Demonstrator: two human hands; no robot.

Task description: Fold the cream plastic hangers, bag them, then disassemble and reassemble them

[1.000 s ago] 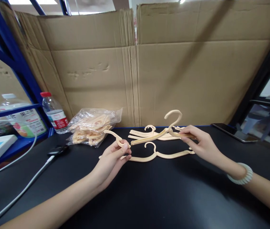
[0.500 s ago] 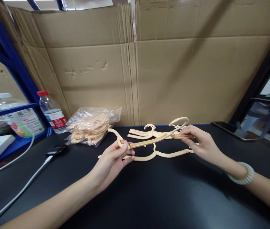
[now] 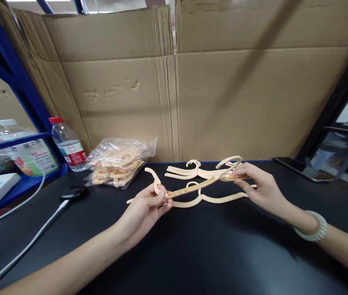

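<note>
A cream plastic clothes hanger (image 3: 194, 188) is held above the black table between both hands. My left hand (image 3: 149, 203) pinches its left end, where a short curved piece (image 3: 153, 177) sticks up past the fingers. My right hand (image 3: 258, 184) grips it just beyond the hook (image 3: 229, 160), with thumb and fingers closed on the other side. Below it, another cream hanger (image 3: 223, 200) lies spread out on the table, partly covered by my left hand. Farther back lie several stacked hangers (image 3: 180, 172), partly hidden by the held one.
A clear plastic bag (image 3: 121, 164) full of cream hanger parts lies at back left, beside a red-capped bottle (image 3: 69, 147). A black device (image 3: 73, 193) with a white cable is at left. A dark phone (image 3: 299, 169) lies at back right. Cardboard (image 3: 254, 102) walls the back.
The held hanger has tilted slightly: its left end and hook have shifted down a little, and the short curved piece has swung right. Both hands keep their hold.
</note>
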